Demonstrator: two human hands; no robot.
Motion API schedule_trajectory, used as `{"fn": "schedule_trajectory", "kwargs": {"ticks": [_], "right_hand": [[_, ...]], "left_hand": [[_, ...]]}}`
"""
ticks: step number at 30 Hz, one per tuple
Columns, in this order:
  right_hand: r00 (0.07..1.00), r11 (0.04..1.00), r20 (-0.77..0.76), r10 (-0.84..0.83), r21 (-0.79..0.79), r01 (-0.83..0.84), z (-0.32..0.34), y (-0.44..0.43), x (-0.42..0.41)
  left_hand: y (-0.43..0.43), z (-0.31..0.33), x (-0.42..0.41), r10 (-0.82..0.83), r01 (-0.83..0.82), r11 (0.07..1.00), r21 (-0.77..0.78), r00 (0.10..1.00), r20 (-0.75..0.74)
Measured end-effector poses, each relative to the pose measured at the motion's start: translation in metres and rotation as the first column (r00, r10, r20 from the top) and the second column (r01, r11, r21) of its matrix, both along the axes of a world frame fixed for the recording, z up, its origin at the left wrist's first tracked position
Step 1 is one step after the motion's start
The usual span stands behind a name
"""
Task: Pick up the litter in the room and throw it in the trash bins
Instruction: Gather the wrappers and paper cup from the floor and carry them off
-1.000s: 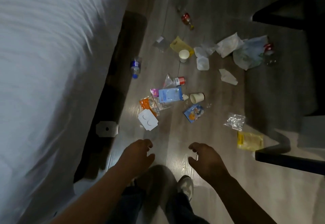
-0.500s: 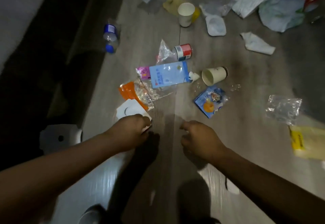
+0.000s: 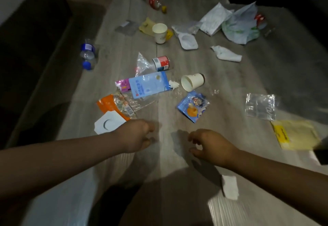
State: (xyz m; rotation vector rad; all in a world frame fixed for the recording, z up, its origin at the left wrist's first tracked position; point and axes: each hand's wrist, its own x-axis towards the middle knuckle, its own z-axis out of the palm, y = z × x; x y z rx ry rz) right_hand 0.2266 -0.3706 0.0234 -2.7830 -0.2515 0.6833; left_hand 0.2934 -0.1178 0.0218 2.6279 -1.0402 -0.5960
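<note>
Blurred print, too soft to read, on a pale blue packet [image 3: 148, 85] mid-floor and on the strip of a yellow packet [image 3: 296, 134] at the right; barcodes on a red-and-white can [image 3: 161, 63] and an orange wrapper [image 3: 113, 105]. All strewn over a grey wood-plank floor [image 3: 230, 76] in a dim room, with dark furniture [image 3: 35, 48] along the left: a water bottle [image 3: 87, 54] with a blue label at the far left, an upright paper cup [image 3: 159, 33] farther off, a second cup [image 3: 192, 82] tipped on its side right of the pale blue packet, a blue snack packet [image 3: 193, 106] just nearer, a clear bag [image 3: 260, 106] to its right, a crumpled tissue [image 3: 226, 55] and plastic bags [image 3: 239, 25] at the far right. Reaching forward side by side, low over the near floor: left hand [image 3: 136, 135] just beside a white card [image 3: 109, 124], right hand [image 3: 211, 146] apart from every piece, both with fingers loosely curled, gripping nothing.
</note>
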Motion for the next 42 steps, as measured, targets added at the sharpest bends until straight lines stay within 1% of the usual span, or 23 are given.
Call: {"fn": "schedule_trajectory", "kwargs": {"ticks": [3,7,10,15,17,23,28,30,32,36,39,42], "right_hand": [[1.000,1.000,-0.012,0.008,-0.012,-0.008,-0.014,-0.022,-0.026],[0.999,0.997,-0.039,0.006,-0.081,-0.009,-0.020,-0.046,-0.055],[0.998,0.994,-0.066,0.021,-0.108,-0.028,-0.025,-0.055,-0.070],[0.980,0.968,-0.174,0.091,-0.216,-0.129,-0.039,-0.071,-0.084],[0.978,0.962,-0.189,0.088,-0.237,-0.132,-0.041,-0.076,-0.087],[0.993,0.980,-0.116,-0.003,-0.200,-0.020,-0.055,-0.088,-0.093],[0.992,0.973,-0.124,0.002,-0.228,-0.031,-0.062,-0.098,-0.093],[0.988,0.981,-0.152,-0.014,-0.191,-0.016,-0.063,-0.098,-0.088],[0.986,0.992,-0.164,-0.044,-0.122,0.024,-0.063,-0.096,-0.079],[0.993,0.995,-0.076,-0.086,-0.050,0.083,-0.063,-0.093,-0.047],[0.991,0.991,-0.005,-0.132,-0.032,0.132,-0.062,-0.089,-0.015],[0.986,0.987,0.026,-0.162,-0.011,0.162,-0.066,-0.083,0.016]], "left_hand": [[-0.003,-0.010,-0.005,-0.036,0.036,0.999,-0.039,0.999,0.018],[-0.007,-0.008,-0.017,-0.053,0.053,0.999,-0.011,0.998,-0.027],[-0.014,-0.007,-0.025,-0.042,0.044,0.998,0.038,0.998,-0.044],[-0.025,-0.014,-0.027,-0.068,0.074,0.990,0.118,0.996,-0.053],[-0.031,-0.013,-0.025,-0.068,0.076,0.987,0.140,0.996,-0.061],[-0.042,-0.017,-0.021,-0.077,0.090,0.984,0.153,0.993,-0.090],[-0.040,-0.024,-0.019,-0.070,0.085,0.987,0.137,0.991,-0.114],[-0.038,-0.027,-0.017,-0.056,0.072,0.990,0.124,0.991,-0.123],[-0.036,-0.030,-0.016,-0.032,0.050,0.990,0.133,0.990,-0.136],[-0.029,-0.035,-0.011,0.007,0.013,0.991,0.136,0.988,-0.151],[-0.023,-0.036,-0.006,0.044,-0.023,0.991,0.131,0.986,-0.163],[-0.016,-0.035,0.000,0.089,-0.070,0.991,0.114,0.981,-0.174]]}}
